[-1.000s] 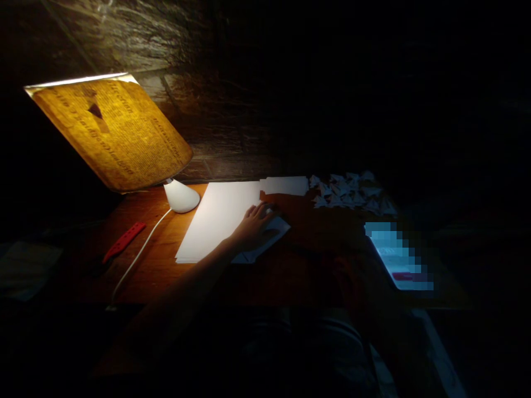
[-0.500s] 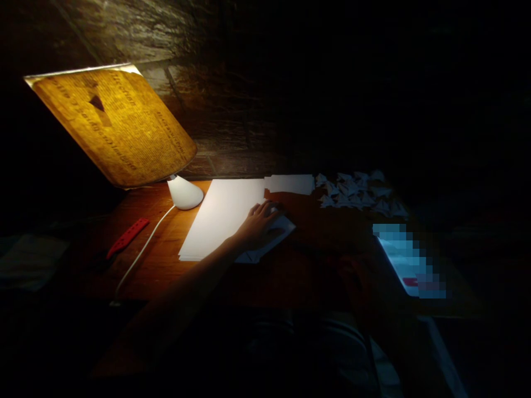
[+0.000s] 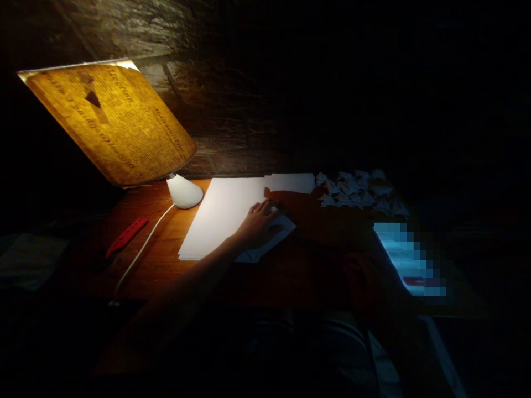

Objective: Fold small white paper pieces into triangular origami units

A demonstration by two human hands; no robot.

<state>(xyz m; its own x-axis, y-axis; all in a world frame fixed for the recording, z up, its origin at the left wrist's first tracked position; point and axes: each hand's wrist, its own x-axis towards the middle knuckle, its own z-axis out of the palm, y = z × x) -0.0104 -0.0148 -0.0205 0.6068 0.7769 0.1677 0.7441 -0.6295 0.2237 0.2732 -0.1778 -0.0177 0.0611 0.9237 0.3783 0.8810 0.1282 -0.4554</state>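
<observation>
My left hand (image 3: 258, 224) rests on a small folded white paper (image 3: 277, 235) at the right edge of a stack of white sheets (image 3: 219, 215). Its fingers lie fairly flat, pressing the paper onto the wooden table (image 3: 166, 265). My right hand (image 3: 292, 205) reaches in from the right, just beyond the folded paper. It sits in deep shadow and its fingers cannot be made out. A smaller pile of cut white paper (image 3: 290, 182) lies behind the hands.
A lamp with a newspaper-covered shade (image 3: 110, 119) and a white base (image 3: 185, 192) stands at the back left, its cord (image 3: 141, 251) running toward me. A red strip (image 3: 125, 236) lies left. Several small folded paper pieces (image 3: 360, 190) sit back right. A glowing screen (image 3: 409, 260) lies right.
The view has drifted slightly. My left hand stays on the folded paper; my right arm shows a little more in the shadow.
</observation>
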